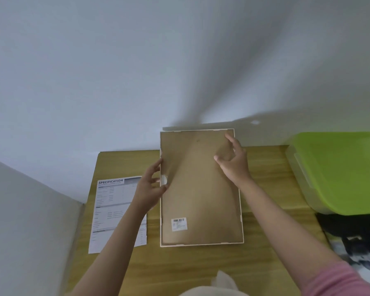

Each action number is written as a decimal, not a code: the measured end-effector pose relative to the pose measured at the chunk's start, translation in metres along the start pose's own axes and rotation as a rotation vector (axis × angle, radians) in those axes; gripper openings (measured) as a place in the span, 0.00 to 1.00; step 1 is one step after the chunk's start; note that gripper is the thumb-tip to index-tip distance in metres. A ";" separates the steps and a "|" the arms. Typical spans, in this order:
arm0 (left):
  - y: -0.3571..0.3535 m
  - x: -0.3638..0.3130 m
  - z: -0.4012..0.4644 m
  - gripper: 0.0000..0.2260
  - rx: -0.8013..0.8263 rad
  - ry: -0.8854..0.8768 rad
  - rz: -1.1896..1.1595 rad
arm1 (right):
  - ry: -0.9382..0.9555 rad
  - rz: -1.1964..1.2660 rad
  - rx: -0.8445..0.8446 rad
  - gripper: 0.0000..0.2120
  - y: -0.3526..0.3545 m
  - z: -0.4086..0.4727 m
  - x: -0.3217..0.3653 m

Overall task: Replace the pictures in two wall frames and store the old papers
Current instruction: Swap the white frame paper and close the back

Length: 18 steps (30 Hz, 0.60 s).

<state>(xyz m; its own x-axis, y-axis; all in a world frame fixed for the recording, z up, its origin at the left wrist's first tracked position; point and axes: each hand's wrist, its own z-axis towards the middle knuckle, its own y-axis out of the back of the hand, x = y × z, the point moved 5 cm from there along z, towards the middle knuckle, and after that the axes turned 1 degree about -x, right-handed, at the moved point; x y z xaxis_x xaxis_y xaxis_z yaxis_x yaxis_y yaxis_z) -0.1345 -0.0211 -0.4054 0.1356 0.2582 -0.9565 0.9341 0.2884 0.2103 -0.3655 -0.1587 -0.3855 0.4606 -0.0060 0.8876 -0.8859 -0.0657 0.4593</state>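
A white picture frame [201, 244] is held face away from me over the wooden table, its brown backing board [199, 197] with a barcode sticker [179, 224] toward me. My left hand [150, 186] holds the frame's left edge, thumb on the backing near a small white patch. At the upper right of the backing, my right hand [233, 161] has its fingers spread and bent, with the fingertips near the board. A printed sheet headed "SPECIFICATION" [115, 212] lies flat on the table left of the frame.
The wooden table [265, 199] stands against a white wall. A container with a lime-green lid [340, 171] sits at the table's right end, above dark objects [350, 231]. A pale blurred thing [222, 283] shows at the bottom edge.
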 end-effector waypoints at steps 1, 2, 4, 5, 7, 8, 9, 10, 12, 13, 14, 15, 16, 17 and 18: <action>0.000 0.001 -0.010 0.32 0.015 -0.017 0.001 | 0.023 0.000 -0.042 0.33 0.005 -0.003 0.008; -0.001 0.006 -0.019 0.34 0.031 -0.028 0.011 | 0.042 0.003 -0.083 0.33 0.011 -0.007 0.014; -0.003 0.018 -0.039 0.37 0.059 -0.037 0.031 | 0.076 0.008 -0.144 0.33 0.021 -0.014 0.024; -0.003 0.024 -0.048 0.39 0.073 -0.032 0.039 | 0.088 0.004 -0.158 0.33 0.024 -0.017 0.028; -0.004 0.032 -0.064 0.41 0.093 -0.024 0.063 | 0.096 0.011 -0.173 0.32 0.029 -0.025 0.032; -0.004 0.034 -0.070 0.40 0.102 -0.030 0.068 | 0.095 0.025 -0.177 0.32 0.031 -0.030 0.034; -0.004 0.034 -0.075 0.40 0.108 -0.042 0.067 | 0.095 0.038 -0.181 0.32 0.032 -0.035 0.034; -0.003 0.032 -0.078 0.39 0.111 -0.057 0.065 | 0.097 0.048 -0.181 0.32 0.034 -0.040 0.035; 0.001 0.025 -0.084 0.38 0.116 -0.097 0.070 | 0.100 0.055 -0.179 0.32 0.038 -0.049 0.036; 0.003 0.021 -0.087 0.37 0.126 -0.116 0.071 | 0.099 0.055 -0.181 0.31 0.041 -0.052 0.036; 0.005 0.015 -0.090 0.37 0.142 -0.135 0.068 | 0.099 0.054 -0.186 0.31 0.044 -0.054 0.037; 0.008 0.009 -0.092 0.36 0.162 -0.161 0.067 | 0.100 0.053 -0.196 0.31 0.048 -0.056 0.039; 0.010 0.003 -0.096 0.36 0.180 -0.193 0.068 | 0.103 0.054 -0.207 0.30 0.051 -0.057 0.041; 0.012 -0.004 -0.099 0.37 0.190 -0.230 0.070 | 0.109 0.051 -0.218 0.30 0.054 -0.059 0.044; 0.013 -0.011 -0.102 0.37 0.191 -0.264 0.073 | 0.126 0.035 -0.227 0.29 0.056 -0.060 0.047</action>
<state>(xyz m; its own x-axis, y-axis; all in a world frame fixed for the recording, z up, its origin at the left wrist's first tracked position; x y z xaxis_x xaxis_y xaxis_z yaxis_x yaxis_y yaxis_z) -0.1580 0.0742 -0.3717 0.2625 0.0164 -0.9648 0.9603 0.0931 0.2629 -0.3969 -0.1025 -0.3154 0.4311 0.1208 0.8942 -0.8976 0.1580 0.4114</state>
